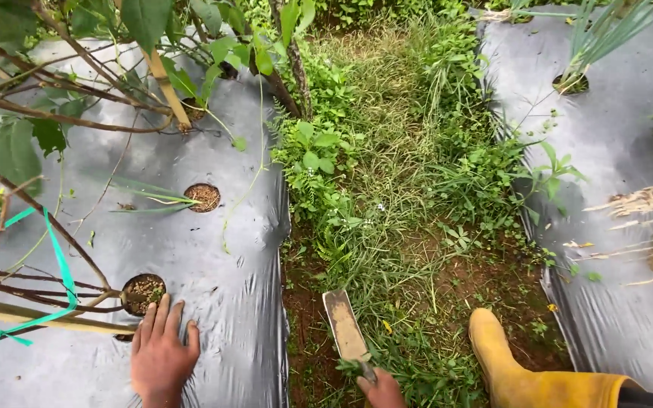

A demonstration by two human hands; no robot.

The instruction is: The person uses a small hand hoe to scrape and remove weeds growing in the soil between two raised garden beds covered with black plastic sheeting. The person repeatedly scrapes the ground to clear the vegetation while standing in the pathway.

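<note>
1. The right hand [382, 390] sits at the 6 o'clock edge of the view, mostly cut off. Its fingers wrap the handle of a flat-bladed hand tool [345, 326], closed tight around it together with a tuft of green weed; the fingertips themselves cannot be seen.
2. The blade points toward 12 o'clock, tilted slightly to 11, over bare reddish soil at the foot of the grassy furrow [394, 189]. It looks stiff, thin and soil-caked, probably light but hard-edged. I judge the handle end, where the hand already sits, to be the only sound place to grip.
3. The left hand [162, 353] lies at 7 o'clock, palm down, fingers spread and flat on the grey plastic mulch sheet [221, 302]. It holds nothing. The sheet looks thin, slick and wrinkled, likely to slide or tear under a pushing palm.
4. Just beyond the fingertips, toward 11 o'clock, is a round planting hole [143, 292] filled with pebbly soil. A bamboo stake [32, 316] runs out at 9 o'clock, tied with green tape [60, 266].
5. A second hole [203, 196] lies farther toward 12 o'clock, among branches and leaves.
6. At 4 o'clock a yellow rubber boot [515, 370] stands in the furrow, beside a second mulch sheet [614, 136] at 2 o'clock.
</note>
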